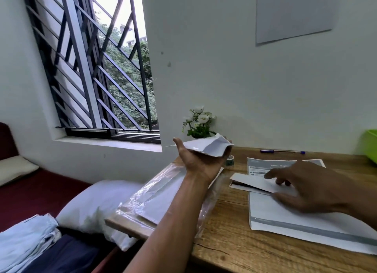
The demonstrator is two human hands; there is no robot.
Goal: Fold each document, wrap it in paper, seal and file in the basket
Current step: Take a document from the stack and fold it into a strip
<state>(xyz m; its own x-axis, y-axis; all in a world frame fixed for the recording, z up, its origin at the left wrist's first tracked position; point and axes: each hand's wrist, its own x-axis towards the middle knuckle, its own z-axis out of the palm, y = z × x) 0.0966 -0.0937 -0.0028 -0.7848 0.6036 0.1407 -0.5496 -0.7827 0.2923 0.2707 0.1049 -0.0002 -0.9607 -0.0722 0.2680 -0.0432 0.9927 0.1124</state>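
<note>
Left hand (201,160) raised palm-up above the far left of the bench (228,238), fingers cupped around a wrapped paper packet (206,147) lying in the palm. Right hand (306,187) palm-down, fingers spread, pressing a folded document (253,182) on a stack of printed sheets (295,217). Tape roll (230,161) just behind the left hand. Pen (282,151) by the far wall. Green basket (371,145) at far right edge.

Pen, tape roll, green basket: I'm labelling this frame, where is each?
pen (282,151): head view, middle of its barrel.
tape roll (230,161): head view, its outer side, behind the left hand.
green basket (371,145): head view, its rim at the right edge.
</note>
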